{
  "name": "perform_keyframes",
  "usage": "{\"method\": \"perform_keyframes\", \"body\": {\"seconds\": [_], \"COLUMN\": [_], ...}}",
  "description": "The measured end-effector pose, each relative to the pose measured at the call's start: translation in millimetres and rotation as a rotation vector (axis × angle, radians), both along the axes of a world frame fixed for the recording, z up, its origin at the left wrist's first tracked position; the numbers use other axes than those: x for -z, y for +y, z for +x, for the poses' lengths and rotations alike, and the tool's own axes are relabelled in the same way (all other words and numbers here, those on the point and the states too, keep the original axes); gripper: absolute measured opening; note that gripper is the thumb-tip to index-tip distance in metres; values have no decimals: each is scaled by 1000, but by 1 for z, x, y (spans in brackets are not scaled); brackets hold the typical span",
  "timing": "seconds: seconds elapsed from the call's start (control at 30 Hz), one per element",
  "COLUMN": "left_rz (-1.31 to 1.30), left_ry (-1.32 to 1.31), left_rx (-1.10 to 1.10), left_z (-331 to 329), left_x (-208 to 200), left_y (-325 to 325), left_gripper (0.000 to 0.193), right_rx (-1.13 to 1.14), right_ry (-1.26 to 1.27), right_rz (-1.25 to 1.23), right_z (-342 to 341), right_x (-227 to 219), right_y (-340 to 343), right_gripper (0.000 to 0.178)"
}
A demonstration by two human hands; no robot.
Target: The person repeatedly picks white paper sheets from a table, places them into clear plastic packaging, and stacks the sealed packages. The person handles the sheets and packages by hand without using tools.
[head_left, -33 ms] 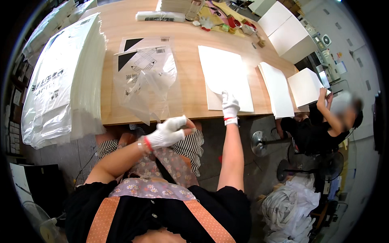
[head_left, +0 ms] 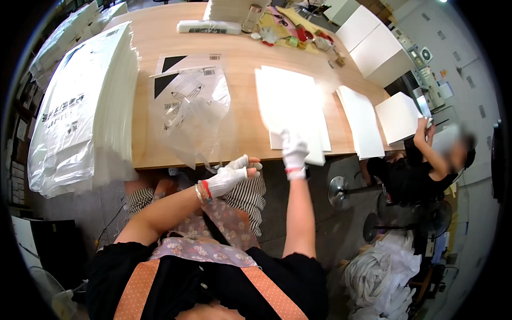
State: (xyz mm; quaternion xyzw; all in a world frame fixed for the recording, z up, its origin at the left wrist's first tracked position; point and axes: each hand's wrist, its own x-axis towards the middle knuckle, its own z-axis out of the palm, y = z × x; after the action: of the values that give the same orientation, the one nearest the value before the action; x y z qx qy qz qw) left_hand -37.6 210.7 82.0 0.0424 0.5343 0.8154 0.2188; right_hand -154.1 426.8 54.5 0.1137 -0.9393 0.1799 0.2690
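Note:
White paper sheets (head_left: 290,101) lie in a loose stack near the table's front edge. The upper sheets are skewed over the lower ones, and their near right corner juts past the table edge. My right hand (head_left: 294,148), in a white glove, is closed on the near edge of these upper sheets; motion blurs its fingers somewhat. Below the table edge, my left hand (head_left: 232,176), also gloved with bare fingertips, holds nothing and has its thumb and fingers apart. Just beyond it lie printed clear plastic bags (head_left: 186,101), the top one crumpled at its near end.
A tall stack of plastic-wrapped packs (head_left: 80,112) stands at the left. Another paper stack (head_left: 360,120) and white blocks (head_left: 373,45) are at the right. Tapes and scissors lie on a yellow sheet (head_left: 296,42) at the back. A seated person (head_left: 421,170) works at far right.
My right hand has drawn the upper sheets toward me and slightly left, turning them over the lower stack. My left hand has rotated and moved slightly right, fingers now straighter.

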Motion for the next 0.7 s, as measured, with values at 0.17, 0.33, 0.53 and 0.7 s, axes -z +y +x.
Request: {"method": "perform_keyframes", "body": {"seconds": [0.17,0.33,0.53,0.7], "left_rz": [-102,-767,-1258,-1214], "left_ry": [-640,-63,660,876], "left_rx": [-45,205,-50,76], "left_z": [-15,11,82,78], "left_x": [39,-19,17,8], "left_y": [3,-54,0,-12], "left_gripper": [38,63,70,60], "right_rx": [-572,-86,-278,-122], "right_ry": [-221,-685,-912,-758], "right_rz": [-215,-1292,-1900,-1370], "right_z": [120,128,163,162], "right_x": [-39,63,38,44], "right_y": [-33,68,-46,-82], "right_gripper": [17,25,51,36]}}
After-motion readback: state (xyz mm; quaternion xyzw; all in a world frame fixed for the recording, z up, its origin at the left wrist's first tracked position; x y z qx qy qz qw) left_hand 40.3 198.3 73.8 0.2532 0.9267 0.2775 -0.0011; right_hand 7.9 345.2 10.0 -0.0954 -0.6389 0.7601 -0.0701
